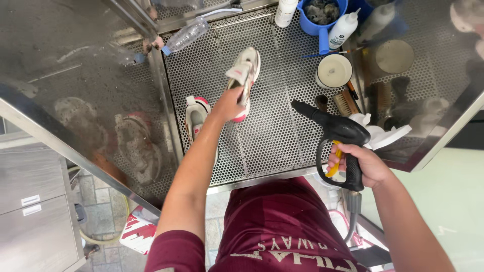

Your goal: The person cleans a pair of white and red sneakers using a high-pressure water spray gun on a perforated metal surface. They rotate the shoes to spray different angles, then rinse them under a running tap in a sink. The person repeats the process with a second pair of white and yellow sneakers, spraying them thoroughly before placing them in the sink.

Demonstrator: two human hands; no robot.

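My left hand (pixel 228 104) grips the heel end of a white and pink sneaker (pixel 245 75) and holds it tilted over the perforated metal tray (pixel 272 131). A second matching sneaker (pixel 196 117) lies flat on the tray, just left of my forearm. My right hand (pixel 364 165) is closed around the handle of a black spray gun (pixel 339 132) with a yellow trigger. The gun's nozzle points up and left toward the held sneaker. A hose runs down from the gun's grip.
A clear plastic bottle (pixel 185 35) lies at the back left. At the back right stand a blue cup (pixel 321 14), white bottles (pixel 344 30), a round white tub (pixel 334 70) and brushes (pixel 346 105). Shiny steel walls (pixel 75 75) enclose both sides.
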